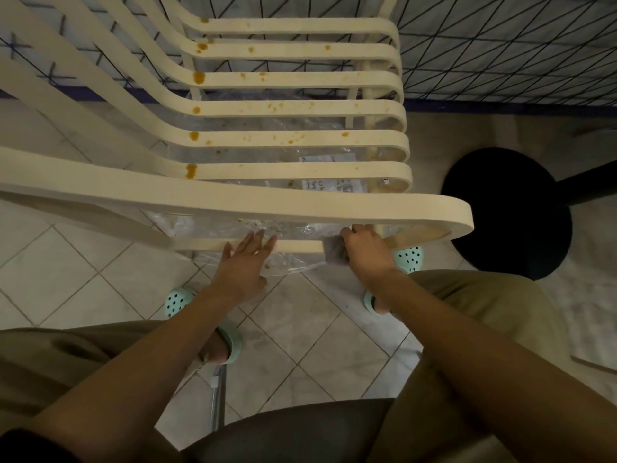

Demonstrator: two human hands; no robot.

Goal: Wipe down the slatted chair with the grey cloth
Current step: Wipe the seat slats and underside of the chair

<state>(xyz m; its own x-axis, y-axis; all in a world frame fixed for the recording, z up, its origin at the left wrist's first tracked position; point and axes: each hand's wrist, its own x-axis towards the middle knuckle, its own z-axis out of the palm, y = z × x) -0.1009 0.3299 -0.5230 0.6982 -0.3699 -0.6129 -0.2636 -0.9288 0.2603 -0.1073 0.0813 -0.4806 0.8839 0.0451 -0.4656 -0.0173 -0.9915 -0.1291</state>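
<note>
Head view shows the cream slatted chair (300, 198), its slats spotted with orange stains (199, 77), spanning 9 to 1 o'clock, the right hand (365, 252) gripping the grey cloth (335, 251) against its lower side rail (300, 245), and at the cloth's 9 o'clock the left hand (245, 262) laying straight fingers on that rail.

Dim, warm indoor light. The slatted chair (300, 202) catches most of it around 12 o'clock, and shadow deepens toward 6 o'clock. Wide-angle distortion bends the edges, and detail is soft overall.

Tiled floor (317, 329); clear plastic sheet (290, 264) under chair (267, 205); blk round base (500, 212).
</note>
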